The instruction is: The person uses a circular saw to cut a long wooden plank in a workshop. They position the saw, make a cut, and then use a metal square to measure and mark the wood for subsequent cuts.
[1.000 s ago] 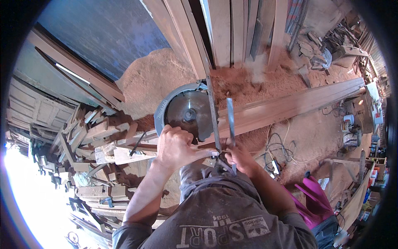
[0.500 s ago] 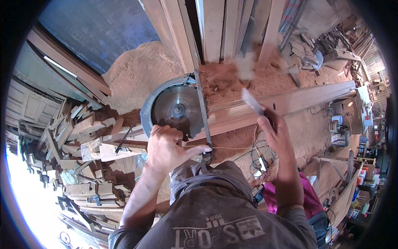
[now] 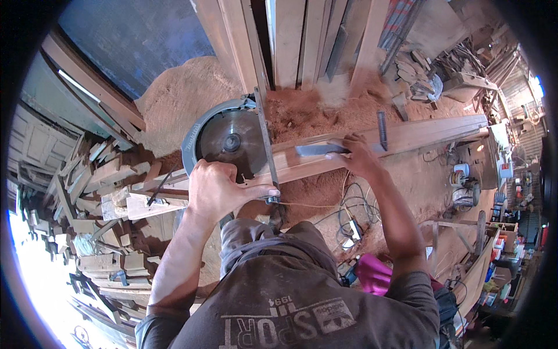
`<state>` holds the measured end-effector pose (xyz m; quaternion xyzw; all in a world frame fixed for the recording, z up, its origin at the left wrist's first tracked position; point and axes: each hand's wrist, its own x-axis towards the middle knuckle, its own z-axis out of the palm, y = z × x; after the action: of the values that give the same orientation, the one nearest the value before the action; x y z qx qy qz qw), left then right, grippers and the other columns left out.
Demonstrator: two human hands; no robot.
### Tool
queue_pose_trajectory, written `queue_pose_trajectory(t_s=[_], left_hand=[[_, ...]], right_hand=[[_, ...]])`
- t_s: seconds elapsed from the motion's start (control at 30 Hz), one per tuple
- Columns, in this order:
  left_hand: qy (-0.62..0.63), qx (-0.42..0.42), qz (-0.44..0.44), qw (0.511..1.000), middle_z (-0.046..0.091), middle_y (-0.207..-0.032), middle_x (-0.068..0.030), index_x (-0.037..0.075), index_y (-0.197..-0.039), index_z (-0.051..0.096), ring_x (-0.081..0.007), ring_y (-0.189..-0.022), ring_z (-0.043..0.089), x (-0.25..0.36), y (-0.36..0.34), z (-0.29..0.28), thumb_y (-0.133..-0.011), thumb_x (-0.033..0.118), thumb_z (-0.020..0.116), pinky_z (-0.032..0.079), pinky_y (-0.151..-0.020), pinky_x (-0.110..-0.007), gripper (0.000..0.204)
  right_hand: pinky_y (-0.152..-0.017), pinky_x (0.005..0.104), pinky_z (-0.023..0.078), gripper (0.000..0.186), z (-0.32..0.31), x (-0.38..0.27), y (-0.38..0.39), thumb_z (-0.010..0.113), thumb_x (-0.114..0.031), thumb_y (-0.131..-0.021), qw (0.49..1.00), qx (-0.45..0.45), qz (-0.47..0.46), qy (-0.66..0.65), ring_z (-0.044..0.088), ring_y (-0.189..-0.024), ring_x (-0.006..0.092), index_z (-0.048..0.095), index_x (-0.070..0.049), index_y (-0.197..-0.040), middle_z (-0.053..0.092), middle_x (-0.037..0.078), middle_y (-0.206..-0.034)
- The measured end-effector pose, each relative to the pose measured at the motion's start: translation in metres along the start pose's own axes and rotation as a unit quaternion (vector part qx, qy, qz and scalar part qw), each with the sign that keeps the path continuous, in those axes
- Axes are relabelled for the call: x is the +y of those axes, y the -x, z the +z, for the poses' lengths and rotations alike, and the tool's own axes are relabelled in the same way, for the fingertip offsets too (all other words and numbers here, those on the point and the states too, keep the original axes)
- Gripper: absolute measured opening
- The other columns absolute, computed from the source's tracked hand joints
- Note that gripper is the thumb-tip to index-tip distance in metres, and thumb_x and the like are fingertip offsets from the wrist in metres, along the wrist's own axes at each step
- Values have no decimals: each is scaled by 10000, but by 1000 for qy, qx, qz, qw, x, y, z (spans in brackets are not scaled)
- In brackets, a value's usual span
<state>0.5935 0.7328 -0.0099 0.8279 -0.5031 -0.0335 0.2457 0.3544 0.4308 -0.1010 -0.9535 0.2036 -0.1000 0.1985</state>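
A circular saw with a large round blade (image 3: 228, 138) stands on its side in front of me, its grey guard (image 3: 192, 139) curving around the left of the blade. My left hand (image 3: 216, 189) is closed at the saw's near side, with its thumb stretched to the edge of the metal base plate (image 3: 266, 139). My right hand (image 3: 359, 157) grips a flat grey bar (image 3: 311, 150) just above a long wooden beam (image 3: 430, 135). The exact kind of bar I cannot make out. Beyond that hand a dark ribbed strip (image 3: 382, 131) shows against the beam.
Sawdust (image 3: 296, 116) covers the ground around the beam. Tall planks (image 3: 288, 46) stand at the back. Offcuts are heaped in a wood pile (image 3: 110, 267) on the left. A looped cable (image 3: 356, 212) with a white power strip (image 3: 352, 232) lies near my right leg.
My right hand has moved forward and left with the grey bar, which has swung lower, over the beam. My left hand keeps its place on the saw. The whole view has shifted slightly.
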Motion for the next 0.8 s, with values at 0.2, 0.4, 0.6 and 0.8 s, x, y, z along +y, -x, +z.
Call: queue_pose_trajectory(t_s=[0.2, 0.4, 0.6, 0.8], left_hand=[[77, -76, 13, 994, 570, -633, -94, 46, -606, 605, -313, -640, 605, -10, 7, -5, -629, 549, 962, 503, -732, -417, 618], [99, -64, 235, 965, 582, -834, -96, 52, -755, 656, -312, -859, 591, -45, 3, -25, -690, 453, 947, 471, -750, -428, 499], [45, -55, 166, 984, 589, -818, -76, 74, -751, 689, -274, -823, 587, -17, 10, -4, -727, 360, 940, 455, -756, -425, 381], [137, -85, 84, 983, 627, -909, -142, -30, -855, 705, -312, -795, 662, 3, 3, -4, -920, 243, 836, 519, -689, -398, 309]], right_hand=[[-1007, 499, 499, 469, 64, 25, 10, 823, -475, -865, 990, 23, -5, -136, 641, -1119, 375, 779, -135, -1186, 709, 143, -1125], [-975, 458, 513, 429, 70, 6, 19, 835, -457, -852, 988, 129, -72, 38, 571, -1164, 341, 795, -157, -1157, 677, 81, -1215], [-764, 339, 579, 372, 51, -93, 65, 572, -354, -1107, 874, -291, 58, -385, 723, -861, 205, 748, -32, -1166, 753, 114, -968], [-662, 247, 517, 511, 69, -181, 54, 426, -441, -1154, 618, -347, 86, -700, 634, -768, 110, 658, 0, -1272, 677, 55, -978]])
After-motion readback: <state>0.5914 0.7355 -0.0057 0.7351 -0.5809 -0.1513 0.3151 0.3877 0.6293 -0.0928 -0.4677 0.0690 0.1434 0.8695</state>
